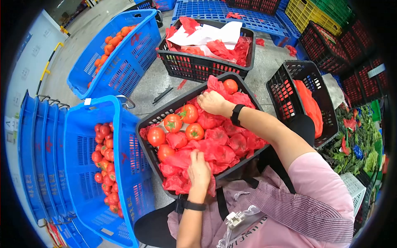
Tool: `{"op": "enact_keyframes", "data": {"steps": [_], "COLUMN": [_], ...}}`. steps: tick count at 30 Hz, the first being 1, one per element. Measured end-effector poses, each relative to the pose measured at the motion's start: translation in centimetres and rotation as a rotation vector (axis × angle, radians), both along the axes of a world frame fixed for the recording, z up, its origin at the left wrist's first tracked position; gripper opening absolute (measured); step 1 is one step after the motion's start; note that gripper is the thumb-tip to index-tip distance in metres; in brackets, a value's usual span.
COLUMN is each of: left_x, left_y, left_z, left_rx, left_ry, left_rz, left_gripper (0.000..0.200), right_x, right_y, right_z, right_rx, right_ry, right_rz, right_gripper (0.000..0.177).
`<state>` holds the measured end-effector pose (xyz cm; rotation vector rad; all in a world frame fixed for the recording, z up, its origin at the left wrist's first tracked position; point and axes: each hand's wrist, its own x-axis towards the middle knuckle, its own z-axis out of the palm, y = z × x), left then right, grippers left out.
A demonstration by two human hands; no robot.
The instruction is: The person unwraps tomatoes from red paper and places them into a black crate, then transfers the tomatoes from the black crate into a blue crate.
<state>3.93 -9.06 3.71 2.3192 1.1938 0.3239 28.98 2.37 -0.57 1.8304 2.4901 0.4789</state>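
Observation:
A black crate [142, 144] tilts in front of me, filled with tomatoes, many in thin red wrapping [219, 151]. Several bare tomatoes [194, 132] show in its left half, and another tomato [230, 86] lies at the far corner. My left hand [199, 170] is closed on the red wrapping near the crate's near side, its fingertips partly hidden. At the far side, my right hand [211, 102] has its fingers bent down and closed on more red wrapping, beside the bare tomatoes. Both wrists wear black bands.
To the left, a blue basket [89, 165] holds loose tomatoes; another blue basket [138, 51] behind it holds orange-red produce. A black crate [202, 70] ahead contains red wrapping and white paper. Another black crate [285, 89] stands right, near leafy greens [345, 136]. Stacked blue crates [39, 157] line the left.

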Motion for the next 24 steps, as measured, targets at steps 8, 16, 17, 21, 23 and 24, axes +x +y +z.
{"op": "enact_keyframes", "data": {"steps": [8,16,17,21,23,24], "left_x": [-2.4,-2.5,-2.8,-3.6,-2.8,-2.0], "left_y": [7.1,9.4,9.3,9.4,9.3,9.0], "left_z": [-0.3,-3.9,-4.0,-4.5,-4.3,-4.4], "left_rx": [0.051,0.201,0.197,0.215,0.082,0.06], "left_ry": [0.146,0.15,0.153,0.031,-0.088,-0.109], "left_rz": [0.296,0.287,0.346,0.368,0.356,0.356], "left_gripper": [0.078,0.028,0.027,0.023,0.019,0.02], "right_x": [5.9,-1.6,-2.4,-2.9,-3.1,-3.3], "right_y": [-6.8,-7.1,-6.4,-5.6,-6.6,-6.9], "right_z": [7.8,8.8,6.7,2.4,1.0,0.6], "right_rx": [-0.197,-0.47,-0.407,-0.297,-0.189,-0.086], "right_ry": [1.027,0.33,0.287,0.276,0.282,0.285], "right_rz": [-0.246,-0.202,-0.19,-0.14,-0.05,0.039], "right_gripper": [0.018,0.094,0.085,0.037,0.027,0.018]}}
